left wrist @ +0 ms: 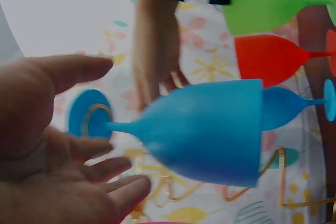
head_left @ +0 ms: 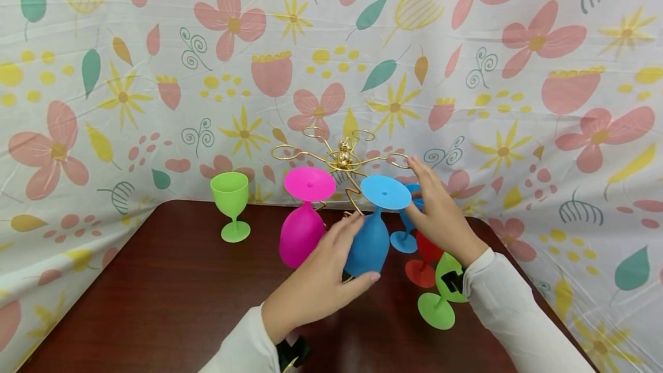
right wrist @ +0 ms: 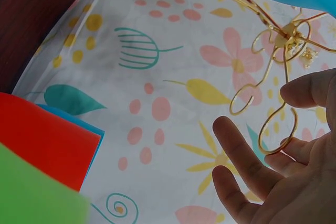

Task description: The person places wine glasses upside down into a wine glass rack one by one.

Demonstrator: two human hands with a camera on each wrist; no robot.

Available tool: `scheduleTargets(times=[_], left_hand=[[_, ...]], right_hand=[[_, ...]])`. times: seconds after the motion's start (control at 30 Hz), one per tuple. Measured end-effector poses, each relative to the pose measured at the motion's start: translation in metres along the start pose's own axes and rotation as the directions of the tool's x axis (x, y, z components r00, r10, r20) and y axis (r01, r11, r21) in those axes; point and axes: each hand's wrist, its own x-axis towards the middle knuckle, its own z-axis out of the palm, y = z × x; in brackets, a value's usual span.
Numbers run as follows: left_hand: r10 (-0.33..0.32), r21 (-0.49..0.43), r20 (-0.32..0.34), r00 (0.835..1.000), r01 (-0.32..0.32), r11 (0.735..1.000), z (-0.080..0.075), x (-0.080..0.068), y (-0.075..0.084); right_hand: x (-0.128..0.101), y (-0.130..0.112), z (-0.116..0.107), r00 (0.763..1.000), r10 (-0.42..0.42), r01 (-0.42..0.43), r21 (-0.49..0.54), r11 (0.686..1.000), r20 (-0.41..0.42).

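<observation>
A blue goblet [head_left: 370, 246] hangs upside down by its foot from a gold wire rack [head_left: 343, 160]. Beside it a pink goblet [head_left: 302, 235] hangs the same way. My left hand [head_left: 321, 275] is spread close in front of the blue bowl, thumb apart from the fingers; the left wrist view shows nothing in its palm [left wrist: 63, 166]. At the rack's right side, my right hand [head_left: 440, 217] has its fingers extended by a wire loop [right wrist: 278, 132]. In the right wrist view its thumb [right wrist: 310, 88] and a fingertip lie right at that wire.
Upright on the dark table [head_left: 171, 286] stand a green goblet [head_left: 230, 194] at the back left and, at the right, a smaller-looking blue goblet [head_left: 404, 240], a red goblet [head_left: 420, 272] and another green goblet [head_left: 437, 309]. Flowered cloth [head_left: 155, 62] hangs behind the table.
</observation>
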Motion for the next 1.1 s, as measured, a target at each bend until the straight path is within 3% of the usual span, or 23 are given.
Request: scheduleTargets(times=[0.13, 0.27, 0.5, 0.57, 0.63, 0.73, 0.87, 1.0, 1.1], left_hand=[[0.069, 0.005, 0.098, 0.993, -0.07, 0.998, -0.014, -0.011, 0.011], [0.132, -0.014, 0.127, 0.983, -0.132, 0.991, -0.025, -0.012, 0.019], [0.186, -0.017, 0.081, 0.979, -0.185, 0.983, -0.039, -0.014, 0.024], [0.234, -0.002, 0.045, 0.971, -0.234, 0.972, -0.046, -0.013, 0.025], [0.305, 0.019, -0.004, 0.952, -0.304, 0.952, -0.056, -0.01, 0.027], [0.402, 0.071, -0.094, 0.911, -0.397, 0.915, -0.077, -0.004, 0.031], [0.452, 0.144, -0.172, 0.875, -0.432, 0.89, -0.108, 0.01, 0.039], [0.466, 0.226, -0.177, 0.867, -0.425, 0.877, -0.136, 0.031, 0.043], [0.423, 0.26, -0.154, 0.893, -0.376, 0.889, -0.157, 0.049, 0.045]], right_hand=[[-0.001, 0.0, -0.001, 1.0, 0.008, -0.008, 0.004, 1.0, -0.002], [-0.002, 0.002, -0.001, 1.0, 0.01, -0.01, -0.001, 1.0, -0.012], [-0.002, 0.001, -0.003, 1.0, 0.014, -0.014, 0.007, 1.0, 0.0], [-0.001, 0.0, -0.004, 1.0, 0.011, -0.011, 0.012, 1.0, 0.004], [0.0, -0.001, -0.004, 1.0, 0.006, -0.006, 0.013, 1.0, 0.008], [0.002, -0.002, -0.004, 1.0, 0.002, -0.002, 0.012, 1.0, 0.011], [0.003, -0.003, -0.004, 1.0, -0.005, 0.005, 0.008, 1.0, 0.005], [0.004, -0.003, -0.003, 1.0, -0.009, 0.009, 0.005, 1.0, -0.003], [0.003, -0.004, -0.002, 1.0, -0.006, 0.006, 0.006, 1.0, 0.005]])
